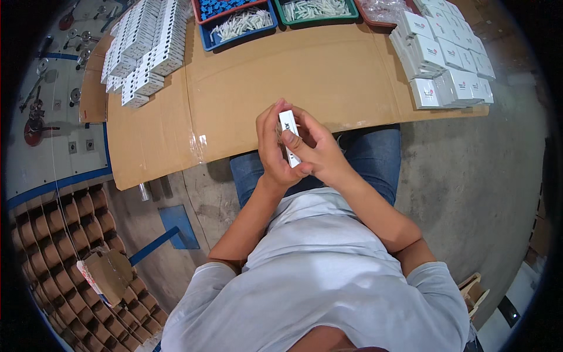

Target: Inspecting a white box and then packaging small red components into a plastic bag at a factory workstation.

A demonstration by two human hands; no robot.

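Both hands [296, 146] gripping small white box [288, 123], blue tray [243, 26] of white pieces

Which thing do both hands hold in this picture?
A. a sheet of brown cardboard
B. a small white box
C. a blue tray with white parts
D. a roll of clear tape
B: the left hand and the right hand together grip a small white box above the lap, in front of the cardboard-covered table.

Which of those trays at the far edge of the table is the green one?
The green tray is the one in the middle of the far edge, filled with small white pieces. The blue tray left of it holds similar pieces; the one to its right is reddish-brown.
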